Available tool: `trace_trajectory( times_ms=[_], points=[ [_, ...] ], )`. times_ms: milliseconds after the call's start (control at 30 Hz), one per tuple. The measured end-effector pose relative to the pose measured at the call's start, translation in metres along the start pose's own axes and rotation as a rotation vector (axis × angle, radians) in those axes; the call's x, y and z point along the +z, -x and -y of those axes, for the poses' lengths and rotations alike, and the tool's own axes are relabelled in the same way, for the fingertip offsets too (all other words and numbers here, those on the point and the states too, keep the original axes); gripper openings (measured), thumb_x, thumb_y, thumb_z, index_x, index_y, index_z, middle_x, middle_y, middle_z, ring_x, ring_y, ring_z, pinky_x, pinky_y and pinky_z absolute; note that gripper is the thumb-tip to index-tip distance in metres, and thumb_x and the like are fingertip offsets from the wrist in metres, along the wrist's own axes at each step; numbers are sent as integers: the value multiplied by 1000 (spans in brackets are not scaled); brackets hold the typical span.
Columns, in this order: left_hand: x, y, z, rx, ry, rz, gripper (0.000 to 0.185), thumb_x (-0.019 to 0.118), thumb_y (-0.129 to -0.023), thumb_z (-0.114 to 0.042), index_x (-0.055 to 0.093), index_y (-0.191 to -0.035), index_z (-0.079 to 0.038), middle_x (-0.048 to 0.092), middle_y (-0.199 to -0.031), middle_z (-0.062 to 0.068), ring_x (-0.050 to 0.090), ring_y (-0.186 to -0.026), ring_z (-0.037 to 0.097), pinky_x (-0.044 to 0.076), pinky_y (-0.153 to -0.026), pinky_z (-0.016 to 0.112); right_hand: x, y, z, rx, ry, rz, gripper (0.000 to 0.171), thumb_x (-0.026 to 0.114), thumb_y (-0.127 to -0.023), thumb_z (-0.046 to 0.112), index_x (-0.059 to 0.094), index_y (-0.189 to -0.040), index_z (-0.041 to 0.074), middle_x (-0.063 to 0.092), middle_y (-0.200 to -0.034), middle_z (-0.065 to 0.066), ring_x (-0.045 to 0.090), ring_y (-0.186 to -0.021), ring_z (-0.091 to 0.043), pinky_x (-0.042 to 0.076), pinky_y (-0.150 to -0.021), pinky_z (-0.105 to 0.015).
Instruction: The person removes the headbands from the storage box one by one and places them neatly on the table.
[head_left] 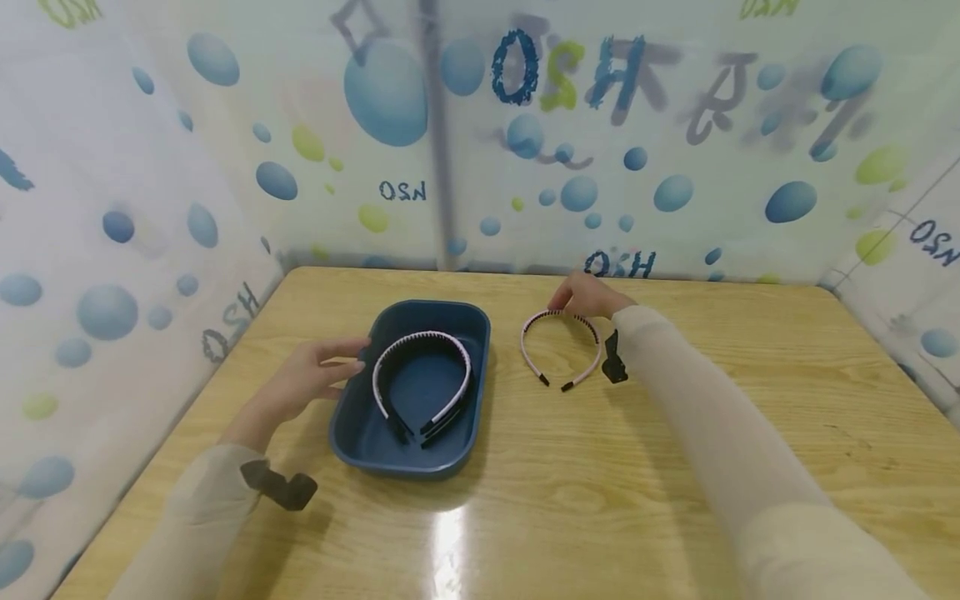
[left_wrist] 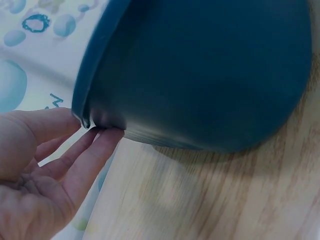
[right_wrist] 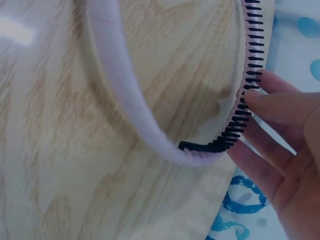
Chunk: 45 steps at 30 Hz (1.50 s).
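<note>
A pale pink headband with black teeth inside its curve and black end tips is held by my right hand. Thumb and fingers pinch the top of its arc at the far side of the table, its open ends towards me. On the left stands a blue plastic bin. Inside it lies a pale headband, stacked over at least one more whose dark ends show below. My left hand touches the bin's left side, fingertips against the outer wall just below the rim.
The wooden table runs back to a hanging sheet printed with blue and green dots. More of this sheet encloses the left and right sides. Each wrist wears a black strap, the left strap being near the bin's front corner.
</note>
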<state>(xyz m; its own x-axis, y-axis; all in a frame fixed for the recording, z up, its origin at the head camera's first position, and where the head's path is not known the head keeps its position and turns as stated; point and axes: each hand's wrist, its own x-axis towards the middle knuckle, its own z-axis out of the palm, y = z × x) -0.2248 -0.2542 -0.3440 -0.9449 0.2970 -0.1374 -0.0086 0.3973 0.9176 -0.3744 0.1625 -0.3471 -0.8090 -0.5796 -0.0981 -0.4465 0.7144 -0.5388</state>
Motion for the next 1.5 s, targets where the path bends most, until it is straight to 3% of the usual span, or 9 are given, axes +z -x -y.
trace_trajectory(
  times_ms=[733,1100,1333,1500],
  points=[
    [5,4,7,3,1,10,52,58,-91,-17,40,-137,0,35,-140,21,35,-125,39,47,-83,47,11,5,-3,55,-35,-13,24,59,-82,-10,68,-103,-4,64,-102,-19,59,-95,-30,49,-79,-39],
    [6,3,4,0,-4,12,51,57,-92,-15,39,-137,1,34,-141,21,34,-125,40,46,-84,49,-1,6,4,55,-66,29,28,55,-88,-1,59,-114,-8,58,-114,-24,53,-106,-35,46,-86,-42],
    [4,3,2,1,0,-1,52,58,-92,-16,39,-137,1,34,-141,21,33,-125,40,46,-84,49,-13,8,22,55,-98,17,29,55,-90,3,59,-116,-7,58,-115,-24,55,-101,-33,49,-74,-43],
    [1,1,1,2,-1,-8,52,58,-91,-16,39,-137,1,34,-141,20,33,-125,40,46,-83,47,-20,5,32,30,-87,19,29,54,-91,5,59,-117,-5,58,-114,-22,56,-101,-32,50,-73,-42]
  ],
)
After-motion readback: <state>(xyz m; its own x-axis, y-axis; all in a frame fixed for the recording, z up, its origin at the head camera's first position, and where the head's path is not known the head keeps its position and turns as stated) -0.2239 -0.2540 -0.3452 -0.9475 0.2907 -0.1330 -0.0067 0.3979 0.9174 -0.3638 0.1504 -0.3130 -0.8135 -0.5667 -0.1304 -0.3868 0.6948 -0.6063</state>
